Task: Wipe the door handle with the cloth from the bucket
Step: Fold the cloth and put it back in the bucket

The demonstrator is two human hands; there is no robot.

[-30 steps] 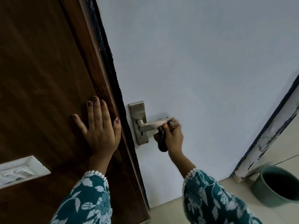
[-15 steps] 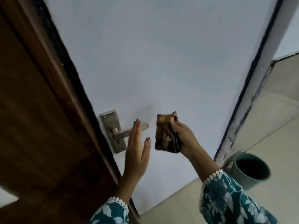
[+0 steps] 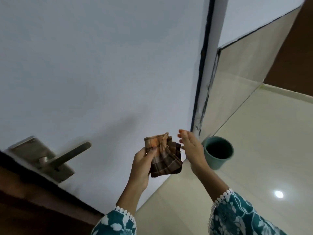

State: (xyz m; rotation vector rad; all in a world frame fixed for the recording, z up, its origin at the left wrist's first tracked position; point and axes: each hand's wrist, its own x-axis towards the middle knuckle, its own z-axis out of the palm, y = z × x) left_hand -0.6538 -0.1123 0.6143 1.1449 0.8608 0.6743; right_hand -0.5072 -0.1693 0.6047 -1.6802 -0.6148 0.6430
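Note:
A brown and orange checked cloth (image 3: 165,157) hangs crumpled in front of the white door (image 3: 101,65). My left hand (image 3: 144,165) grips the cloth from the left, thumb over its front. Just right of the cloth is my right hand (image 3: 191,146), fingers spread and holding nothing. The metal lever handle (image 3: 71,154) on its plate sits at the lower left, well apart from both hands. A green bucket (image 3: 218,152) stands on the floor behind my right hand, its inside dark.
A brown wooden door edge (image 3: 25,192) fills the lower left. The white door frame (image 3: 208,82) with a dark chipped strip runs up the middle right. Pale floor tiles (image 3: 254,150) spread to the right, with a brown panel (image 3: 298,56) at the far right.
The cloth has passed from my right hand to my left hand. My right hand let go and opened. Both hands moved right, away from the handle, and the view swung toward the bucket.

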